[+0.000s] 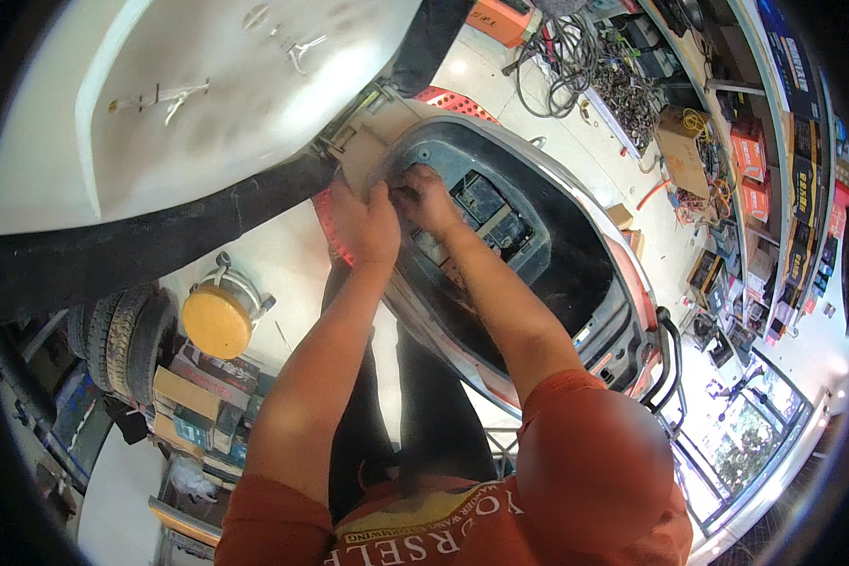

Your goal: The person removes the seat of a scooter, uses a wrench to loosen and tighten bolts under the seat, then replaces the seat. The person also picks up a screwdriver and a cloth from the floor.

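While the oval tub (568,253) looks dull black | left hand (375,226) bent, right hand (433,202) curled | grips unclear

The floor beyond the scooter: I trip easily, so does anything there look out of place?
Yes. Past the scooter, dark cable lies in loose, tangled loops rather than neatly coiled. On the floor nearby, a thin orange-red strip lies by itself, looking stray. I can't tell what it is.
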Tool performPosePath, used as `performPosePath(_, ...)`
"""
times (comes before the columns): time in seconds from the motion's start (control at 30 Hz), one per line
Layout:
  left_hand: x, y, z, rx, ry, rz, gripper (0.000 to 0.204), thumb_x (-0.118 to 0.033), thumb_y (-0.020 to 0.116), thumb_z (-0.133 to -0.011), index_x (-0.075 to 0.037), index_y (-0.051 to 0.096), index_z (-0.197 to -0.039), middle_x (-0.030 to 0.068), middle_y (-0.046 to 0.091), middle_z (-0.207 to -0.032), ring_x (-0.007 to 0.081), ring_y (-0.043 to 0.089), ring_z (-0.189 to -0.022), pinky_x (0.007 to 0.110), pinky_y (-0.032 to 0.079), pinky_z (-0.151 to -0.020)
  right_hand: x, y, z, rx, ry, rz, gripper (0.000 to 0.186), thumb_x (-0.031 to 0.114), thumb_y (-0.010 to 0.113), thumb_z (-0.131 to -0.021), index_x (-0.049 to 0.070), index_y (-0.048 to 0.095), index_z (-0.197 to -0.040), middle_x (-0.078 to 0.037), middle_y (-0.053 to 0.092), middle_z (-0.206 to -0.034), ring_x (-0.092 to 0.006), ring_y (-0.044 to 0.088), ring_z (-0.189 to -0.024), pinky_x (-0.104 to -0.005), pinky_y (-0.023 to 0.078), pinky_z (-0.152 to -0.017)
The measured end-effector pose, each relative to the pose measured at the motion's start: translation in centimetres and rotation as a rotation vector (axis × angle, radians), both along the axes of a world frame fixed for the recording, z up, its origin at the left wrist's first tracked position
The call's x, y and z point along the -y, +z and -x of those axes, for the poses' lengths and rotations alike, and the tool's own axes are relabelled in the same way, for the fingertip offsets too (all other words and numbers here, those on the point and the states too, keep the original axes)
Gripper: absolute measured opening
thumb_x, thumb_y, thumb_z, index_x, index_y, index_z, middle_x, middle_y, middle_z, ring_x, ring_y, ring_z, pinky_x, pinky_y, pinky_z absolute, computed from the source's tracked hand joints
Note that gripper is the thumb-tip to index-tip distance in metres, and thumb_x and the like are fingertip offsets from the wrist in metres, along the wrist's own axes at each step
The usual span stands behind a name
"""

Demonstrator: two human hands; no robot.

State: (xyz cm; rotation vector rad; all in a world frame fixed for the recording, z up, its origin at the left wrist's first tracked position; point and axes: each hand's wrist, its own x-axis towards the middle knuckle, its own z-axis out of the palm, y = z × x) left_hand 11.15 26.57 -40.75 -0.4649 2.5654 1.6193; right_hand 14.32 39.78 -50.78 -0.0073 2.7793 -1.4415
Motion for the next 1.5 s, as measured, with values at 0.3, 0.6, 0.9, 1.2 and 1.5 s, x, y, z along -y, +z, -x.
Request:
performPosePath(0.3, 0.2, 0.4, 0.1, 0.092, -0.059, -0.046, 0.059, -0.017, 0.063, -0.083, 0.007, 0.044, -0.134, 0.0264, 0.051, -0.132, 0.0418, 0.049, -0.123, 0.044, 0.038, -0.103, 1.0, -0.2, -0.4, 0.065, -0.112, -0.074, 0.031, 0.011, 0.075, -0.071, 0.004, 0.065, -0.100, -0.019, 0.061, -0.100, -0.0402, 0.057, -0.101, -0.0465, 0.048, -0.089)
performPosePath(0.6, 0.3, -1.5, -0.1, -0.043, -0.033, -0.024, 0.048, -0.012, 0.061, -0.082, 0.010, 0.050, -0.123, 0.0239, 0.061, -0.119, 0.0365, 0.060, -0.108, 0.039, 0.043, -0.097, 0.9, -0.4, -0.7, -0.019, -0.129, -0.093, 0.027, 0.011, 0.074, -0.071, 0.007, 0.067, -0.097, -0.017, 0.060, -0.099, -0.0394, 0.058, -0.099, -0.0453, 0.049, -0.087)
performPosePath(0.9, 0.4, -0.9, 0.1, 0.008, -0.063, -0.048, 0.055, -0.013, 0.060, -0.082, 0.009, 0.045, -0.130, 0.0268, 0.054, -0.127, 0.0417, 0.052, -0.117, 0.043, 0.038, -0.103, 1.2, 0.4, -0.8, 0.021, -0.178, -0.087, 0.026, 0.008, 0.073, -0.070, 0.005, 0.066, -0.095, -0.017, 0.060, -0.096, -0.0393, 0.058, -0.096, -0.0452, 0.050, -0.083)
performPosePath(1.2, 0.4, -0.6, 0.1, 0.035, -0.064, -0.081, 0.060, -0.013, 0.059, -0.081, 0.010, 0.042, -0.134, 0.0288, 0.050, -0.131, 0.0439, 0.048, -0.123, 0.046, 0.035, -0.106, 1.0, -0.4, -0.9, 0.084, -0.136, -0.025, 0.035, 0.012, 0.074, -0.071, 0.005, 0.066, -0.104, -0.021, 0.059, -0.104, -0.0419, 0.056, -0.101, -0.0476, 0.046, -0.092)
performPosePath(1.5, 0.4, -1.4, 0.0, -0.036, -0.029, 0.017, 0.049, -0.009, 0.060, -0.081, 0.009, 0.049, -0.125, 0.0239, 0.060, -0.122, 0.0363, 0.059, -0.110, 0.038, 0.042, -0.099, 1.4, 1.4, -0.7, -0.032, -0.174, -0.065, 0.024, 0.009, 0.073, -0.070, 0.005, 0.065, -0.092, -0.017, 0.060, -0.097, -0.0402, 0.058, -0.097, -0.0463, 0.050, -0.084)
